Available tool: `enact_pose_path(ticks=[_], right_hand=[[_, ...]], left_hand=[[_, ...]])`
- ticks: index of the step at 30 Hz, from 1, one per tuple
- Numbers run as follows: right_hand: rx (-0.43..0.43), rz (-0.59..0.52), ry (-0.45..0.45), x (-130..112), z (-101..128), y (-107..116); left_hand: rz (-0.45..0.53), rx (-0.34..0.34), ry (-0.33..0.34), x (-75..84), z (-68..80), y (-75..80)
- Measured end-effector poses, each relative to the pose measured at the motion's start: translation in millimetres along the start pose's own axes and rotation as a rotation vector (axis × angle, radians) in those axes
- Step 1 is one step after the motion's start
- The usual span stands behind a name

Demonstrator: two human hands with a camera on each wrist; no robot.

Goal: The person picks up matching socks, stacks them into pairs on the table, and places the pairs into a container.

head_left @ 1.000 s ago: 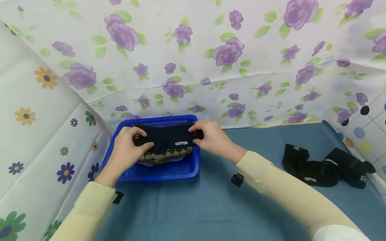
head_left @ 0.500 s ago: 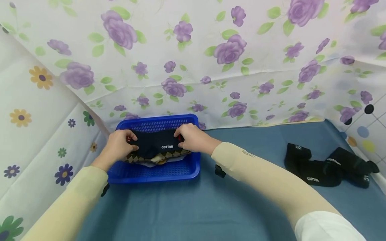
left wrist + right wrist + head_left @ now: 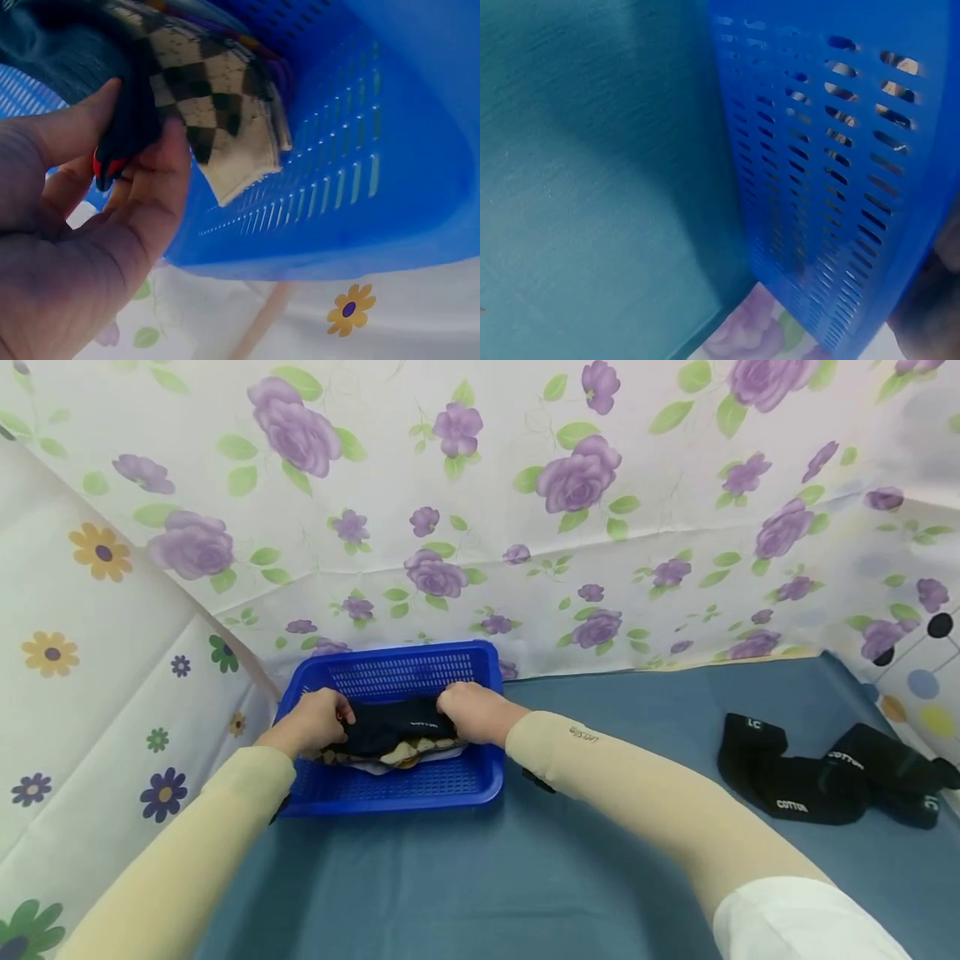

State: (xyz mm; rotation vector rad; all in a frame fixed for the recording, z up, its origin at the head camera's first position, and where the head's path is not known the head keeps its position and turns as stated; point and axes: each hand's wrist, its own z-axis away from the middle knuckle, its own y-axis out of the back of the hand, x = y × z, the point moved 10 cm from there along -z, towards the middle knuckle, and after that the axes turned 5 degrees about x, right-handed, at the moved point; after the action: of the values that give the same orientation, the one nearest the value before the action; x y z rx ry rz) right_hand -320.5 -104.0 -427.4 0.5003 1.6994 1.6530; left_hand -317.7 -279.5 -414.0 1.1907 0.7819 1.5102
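Both hands, left (image 3: 313,725) and right (image 3: 471,713), knuckles up, fingers curled in a pinch, forearms converging.

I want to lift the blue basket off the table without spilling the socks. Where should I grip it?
Grip the blue basket by its short left and right rims, one hand each, from above. It is wide and shallow, and the folded socks sit mid-tray, so a level two-sided lift looks safest.

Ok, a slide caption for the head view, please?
Both hands, left hand and right hand, hold a dark sock inside the blue basket.
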Motion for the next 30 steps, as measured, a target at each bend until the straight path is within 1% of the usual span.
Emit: enact_pose_path(ticks=[2, 4, 7, 10, 12, 13, 15, 17, 19, 21, 22, 24, 26, 30], right_hand=[[0.019, 0.024, -0.021, 1, 0, -1], [0.044, 0.070, -0.044, 1, 1, 1], [0.108, 0.195, -0.048, -6, 3, 8], [0.190, 0.306, 0.021, -18, 4, 15], [0.221, 0.353, 0.077, -25, 4, 16], [0.223, 0.366, 0.100, -27, 4, 15], [0.192, 0.386, 0.119, -28, 3, 12], [0.130, 0.387, 0.094, -26, 3, 7], [0.060, 0.374, 0.052, -21, 2, 2], [-0.003, 0.347, 0.004, -17, 2, -2], [-0.026, 0.329, -0.019, -15, 2, -3], [-0.051, 0.294, -0.052, -12, 1, -4], [-0.055, 0.250, -0.081, -10, 0, -3], [-0.062, 0.189, -0.120, -3, -1, -1]], left_hand=[[-0.011, -0.018, -0.002, 1.0, -0.9, -4.2], [-0.034, -0.019, -0.004, 1.7, -0.9, -5.0], [-0.066, -0.007, -0.004, 1.7, 0.3, -3.3], [-0.090, 0.002, 0.000, 0.5, 1.5, -1.5], [-0.128, 0.041, -0.001, 0.5, 3.1, 2.0], [-0.161, 0.070, -0.009, 1.3, 3.6, 4.2], [-0.219, 0.104, -0.023, 4.7, 4.8, 5.8], [-0.250, 0.112, -0.031, 8.3, 5.4, 4.6], [-0.251, 0.086, -0.042, 12.2, 4.5, 0.4], [-0.231, 0.053, -0.034, 12.9, 4.0, -3.6], [-0.222, 0.048, -0.023, 12.2, 3.8, -4.2], [-0.216, 0.053, -0.014, 11.7, 3.7, -3.7], [-0.201, 0.053, 0.002, 10.0, 3.6, -3.7], [-0.141, 0.026, 0.018, 8.0, 3.6, -7.8]])
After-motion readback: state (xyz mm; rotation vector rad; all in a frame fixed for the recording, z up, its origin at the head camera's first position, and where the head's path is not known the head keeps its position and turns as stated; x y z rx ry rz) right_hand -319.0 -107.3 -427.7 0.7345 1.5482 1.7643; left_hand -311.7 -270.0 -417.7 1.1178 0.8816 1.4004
